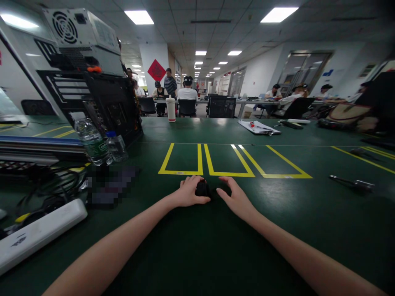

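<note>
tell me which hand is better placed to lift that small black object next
Left, I'd judge: the left hand has its fingers and thumb around the small black object, while the right hand is open beside it, not touching.

Object [203,188] in left hand [189,193], before tape [180,173]

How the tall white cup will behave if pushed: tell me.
Pushed near its top, the tall white cup might tip, being much taller than wide. Its round sides suggest it could roll once down. Opaque walls hide any contents.
</note>
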Tool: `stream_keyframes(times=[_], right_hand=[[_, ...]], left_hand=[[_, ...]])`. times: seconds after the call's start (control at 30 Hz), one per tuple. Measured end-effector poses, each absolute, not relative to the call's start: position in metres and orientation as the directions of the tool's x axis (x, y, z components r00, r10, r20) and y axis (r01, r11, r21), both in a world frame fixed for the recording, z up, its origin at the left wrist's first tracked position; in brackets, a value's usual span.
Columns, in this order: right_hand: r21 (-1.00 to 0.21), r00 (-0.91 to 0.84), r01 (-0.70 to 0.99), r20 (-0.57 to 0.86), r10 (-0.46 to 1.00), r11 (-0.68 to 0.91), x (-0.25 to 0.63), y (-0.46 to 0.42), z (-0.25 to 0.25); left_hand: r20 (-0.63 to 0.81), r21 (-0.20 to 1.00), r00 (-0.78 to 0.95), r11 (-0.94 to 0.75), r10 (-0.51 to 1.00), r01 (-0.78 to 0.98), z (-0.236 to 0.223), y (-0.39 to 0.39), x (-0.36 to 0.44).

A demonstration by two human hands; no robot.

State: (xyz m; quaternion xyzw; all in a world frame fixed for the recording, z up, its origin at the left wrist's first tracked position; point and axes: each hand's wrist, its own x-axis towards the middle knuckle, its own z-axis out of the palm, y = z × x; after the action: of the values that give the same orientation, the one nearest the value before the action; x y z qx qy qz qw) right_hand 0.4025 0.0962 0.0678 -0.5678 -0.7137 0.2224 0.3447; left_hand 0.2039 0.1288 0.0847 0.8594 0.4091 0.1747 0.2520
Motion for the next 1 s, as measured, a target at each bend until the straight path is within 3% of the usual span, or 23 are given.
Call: stream_keyframes(times=[0.13,0.37,0.57,0.63,0.73,0.87,1.0], right_hand=[[-0.668,-0.257,0.693,0.120,0.959,0.270,0.409,0.093,0.073],[-0.549,-0.243,0.785,0.153,0.958,0.287,0.410,0.077,0.077],[-0.525,-0.429,0.762,0.026,0.903,0.378,0.387,0.033,0.106],[-0.604,-0.549,0.663,0.010,0.836,0.443,0.367,0.019,0.111],[-0.759,-0.594,0.463,0.118,0.796,0.458,0.331,0.005,0.110],[-0.933,-0.564,0.208,0.131,0.815,0.294,0.278,-0.008,0.097],[-0.996,-0.567,0.078,-0.001,0.824,0.053,0.222,-0.023,0.085]], left_hand=[[0.109,0.569,0.605,-0.549,0.788,0.613,0.083,0.128,0.204],[0.135,0.586,0.575,-0.533,0.807,0.610,0.081,0.123,0.200],[0.099,0.645,0.601,-0.511,0.793,0.568,0.093,0.077,0.173],[0.099,0.642,0.624,-0.529,0.775,0.556,0.098,0.052,0.158],[0.070,0.632,0.577,-0.483,0.814,0.606,0.101,0.014,0.129],[0.063,0.632,0.414,-0.358,0.908,0.688,0.091,-0.029,0.083],[0.134,0.645,0.190,-0.231,0.973,0.728,0.066,-0.061,0.032]])
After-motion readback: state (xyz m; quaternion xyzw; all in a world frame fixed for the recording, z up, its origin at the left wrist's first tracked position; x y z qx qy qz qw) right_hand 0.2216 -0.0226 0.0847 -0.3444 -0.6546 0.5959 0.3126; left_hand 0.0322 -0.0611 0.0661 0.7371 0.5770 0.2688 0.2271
